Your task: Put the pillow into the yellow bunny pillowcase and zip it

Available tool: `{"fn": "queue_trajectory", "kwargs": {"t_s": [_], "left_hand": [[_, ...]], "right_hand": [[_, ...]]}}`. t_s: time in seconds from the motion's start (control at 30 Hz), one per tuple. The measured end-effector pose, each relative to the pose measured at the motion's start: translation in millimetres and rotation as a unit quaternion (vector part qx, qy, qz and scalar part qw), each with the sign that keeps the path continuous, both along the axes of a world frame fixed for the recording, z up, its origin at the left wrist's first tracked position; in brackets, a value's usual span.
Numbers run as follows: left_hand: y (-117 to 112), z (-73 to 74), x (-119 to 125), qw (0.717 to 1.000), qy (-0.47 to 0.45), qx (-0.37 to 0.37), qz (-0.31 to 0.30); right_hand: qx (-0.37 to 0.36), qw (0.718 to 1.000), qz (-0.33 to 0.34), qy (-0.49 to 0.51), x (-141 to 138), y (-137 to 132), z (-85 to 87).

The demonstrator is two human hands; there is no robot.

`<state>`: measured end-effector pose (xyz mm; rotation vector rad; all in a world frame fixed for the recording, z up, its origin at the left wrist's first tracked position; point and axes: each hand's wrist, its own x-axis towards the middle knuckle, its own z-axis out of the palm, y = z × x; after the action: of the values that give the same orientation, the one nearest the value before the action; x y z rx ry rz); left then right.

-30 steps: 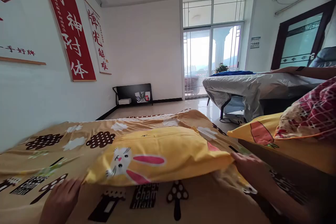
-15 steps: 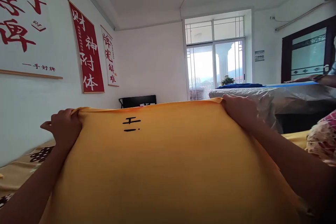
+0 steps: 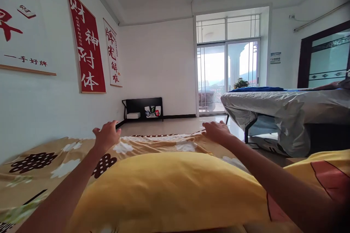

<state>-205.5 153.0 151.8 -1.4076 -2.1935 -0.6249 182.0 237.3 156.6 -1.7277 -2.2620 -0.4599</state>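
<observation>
A yellow cloth (image 3: 175,189) lies puffed up in front of me, between my forearms. A brown patterned sheet (image 3: 73,156) with white and dark flower shapes spreads beneath and beyond it. My left hand (image 3: 107,134) is held out past the cloth's far left part, fingers apart and holding nothing. On the other side my right hand (image 3: 217,132) reaches beyond the cloth's far edge, also open, fingers stretched forward. Both hands appear over the far part of the patterned sheet; whether they touch it I cannot tell.
A plastic-covered table (image 3: 262,98) stands at the right, bearing blue cloth (image 3: 257,89); another person's arm (image 3: 328,86) rests there. More yellow and red fabric (image 3: 328,171) lies at right. A black low rack (image 3: 143,108) stands by the far wall, left of the glass door (image 3: 228,72).
Both hands have let go of the yellow cloth, which was stretched up between them and has dropped low. The hands are closer together, and the patterned sheet and floor behind now show.
</observation>
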Motion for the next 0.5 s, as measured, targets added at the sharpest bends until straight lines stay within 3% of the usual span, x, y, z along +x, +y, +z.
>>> {"fn": "queue_trajectory", "kwargs": {"t_s": [0.1, 0.17, 0.23, 0.33, 0.4, 0.43, 0.5], "left_hand": [[44.9, 19.3, 49.4, 0.992, 0.004, -0.093, -0.085], [76.1, 10.0, 78.9, 0.979, -0.001, -0.158, -0.126], [99.9, -27.8, 101.3, 0.969, -0.012, -0.197, -0.148], [109.3, -115.9, 122.1, 0.954, -0.045, -0.243, -0.172], [104.0, -164.2, 127.2, 0.947, -0.055, -0.258, -0.182], [101.5, -179.0, 126.4, 0.948, -0.058, -0.254, -0.185], [100.1, -189.5, 117.2, 0.946, -0.067, -0.255, -0.19]], "right_hand": [[-0.003, 0.997, 0.072, 0.007, -55.5, 18.4, -0.5], [-0.029, 0.992, 0.119, 0.021, -92.1, 33.3, -19.7], [-0.074, 0.984, 0.158, 0.042, -120.1, 45.2, -59.2], [-0.151, 0.967, 0.191, 0.079, -139.8, 48.7, -135.7], [-0.174, 0.959, 0.201, 0.1, -140.6, 45.3, -174.2], [-0.177, 0.957, 0.203, 0.109, -138.3, 44.8, -185.6], [-0.175, 0.957, 0.198, 0.12, -128.2, 49.7, -193.9]]}}
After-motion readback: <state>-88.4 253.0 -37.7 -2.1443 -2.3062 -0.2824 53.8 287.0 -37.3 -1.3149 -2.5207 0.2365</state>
